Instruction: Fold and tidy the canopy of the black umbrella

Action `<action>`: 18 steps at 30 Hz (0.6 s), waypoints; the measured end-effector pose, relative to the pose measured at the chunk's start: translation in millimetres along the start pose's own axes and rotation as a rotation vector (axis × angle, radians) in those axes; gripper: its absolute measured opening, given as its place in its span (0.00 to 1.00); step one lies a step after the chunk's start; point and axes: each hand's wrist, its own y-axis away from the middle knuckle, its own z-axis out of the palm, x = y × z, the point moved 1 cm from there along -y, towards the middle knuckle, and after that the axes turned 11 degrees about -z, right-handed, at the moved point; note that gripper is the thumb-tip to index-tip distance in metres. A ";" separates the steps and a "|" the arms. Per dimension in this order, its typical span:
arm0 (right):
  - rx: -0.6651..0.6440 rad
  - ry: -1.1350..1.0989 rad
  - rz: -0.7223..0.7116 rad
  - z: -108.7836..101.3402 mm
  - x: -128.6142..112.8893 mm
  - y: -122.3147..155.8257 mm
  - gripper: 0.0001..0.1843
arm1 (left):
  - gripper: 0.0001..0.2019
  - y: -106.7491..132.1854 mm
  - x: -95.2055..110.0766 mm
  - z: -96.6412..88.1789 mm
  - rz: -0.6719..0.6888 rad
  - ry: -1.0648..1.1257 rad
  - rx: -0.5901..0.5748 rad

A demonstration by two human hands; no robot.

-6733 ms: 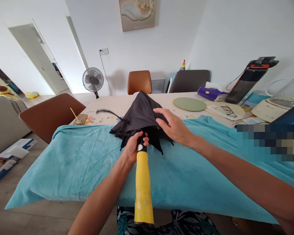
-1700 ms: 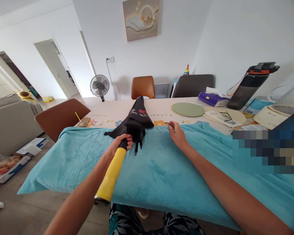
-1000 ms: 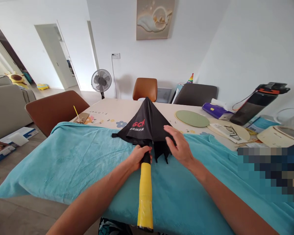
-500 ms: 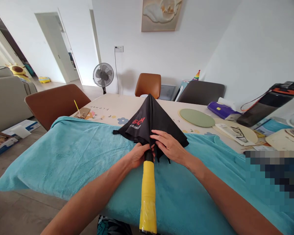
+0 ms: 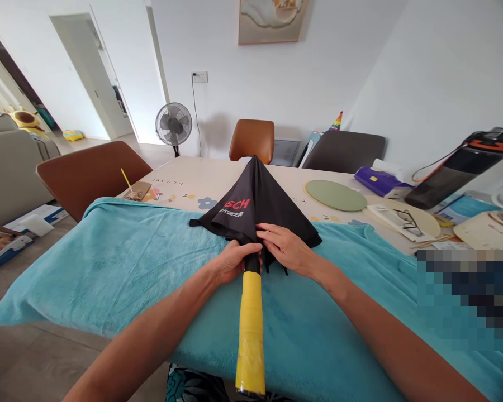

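Observation:
A collapsed black umbrella [image 5: 260,204] with red lettering lies on a turquoise blanket [image 5: 121,262] that covers the near end of the table. Its long yellow handle [image 5: 250,329] points toward me, over the table's front edge. My left hand [image 5: 232,260] is closed around the shaft just above the yellow handle. My right hand [image 5: 285,249] pinches the loose black fabric at the canopy's lower edge, right beside the left hand.
Brown chairs stand at the left [image 5: 90,173] and far end [image 5: 251,139], a dark chair [image 5: 343,151] at the far right. On the right lie a green round mat [image 5: 335,195], glasses on paper [image 5: 404,216], a purple tissue box [image 5: 379,181] and a dark bottle [image 5: 456,170]. A fan [image 5: 173,125] stands behind.
My left hand swung the umbrella from tilted left to straight ahead. My right hand came off the blanket onto the canopy fabric and now gathers it near the shaft.

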 end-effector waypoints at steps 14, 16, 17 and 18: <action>0.046 -0.028 0.023 13.4 -13.5 -3.2 0.23 | 0.06 5.2 3.0 6.6 -0.086 -0.125 0.325; 0.198 -0.061 0.051 3.1 -12.6 -6.0 0.22 | 0.08 7.1 6.6 5.2 -0.092 -0.051 0.310; 0.292 -0.068 0.076 -4.0 -12.0 -7.2 0.21 | 0.08 8.7 10.1 3.7 -0.100 0.025 0.267; 0.390 -0.064 0.102 -12.0 -11.2 -8.2 0.19 | 0.07 11.0 14.7 1.8 -0.110 0.128 0.197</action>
